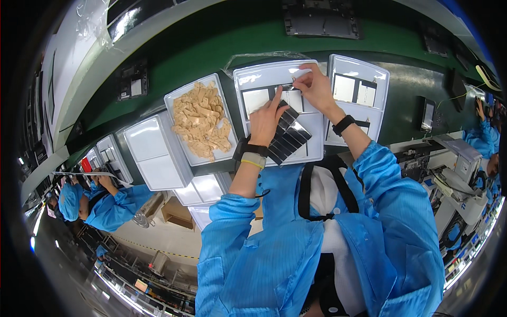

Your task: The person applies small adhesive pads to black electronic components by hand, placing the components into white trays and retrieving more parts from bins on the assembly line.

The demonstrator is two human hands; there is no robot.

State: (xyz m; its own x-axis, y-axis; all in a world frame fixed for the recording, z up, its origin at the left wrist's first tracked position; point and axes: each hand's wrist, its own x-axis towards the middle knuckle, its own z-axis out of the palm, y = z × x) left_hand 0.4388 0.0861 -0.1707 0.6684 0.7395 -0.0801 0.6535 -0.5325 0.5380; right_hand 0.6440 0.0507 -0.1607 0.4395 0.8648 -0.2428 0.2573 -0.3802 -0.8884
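In the middle white tray (264, 70) lie flat white rectangular pieces with black top edges; they look like battery packs. My left hand (264, 122) rests over the tray, index finger stretched out to the black edge of the right-hand white piece (293, 100). Its other fingers are partly hidden. My right hand (315, 87) pinches thumb and forefinger together at that piece's top edge, by a tiny tab; what lies between the fingertips is too small to make out. Several glossy black strips (289, 140) are fanned out below my left hand, partly covering the pieces.
To the left stands a white tray (170, 100) heaped with beige flat pieces (200, 119). Stacked white trays (153, 153) sit farther left. Another white tray (359, 66) with similar white pieces is at right. Dark device parts (322, 24) lie on the green bench. Co-workers sit on both sides.
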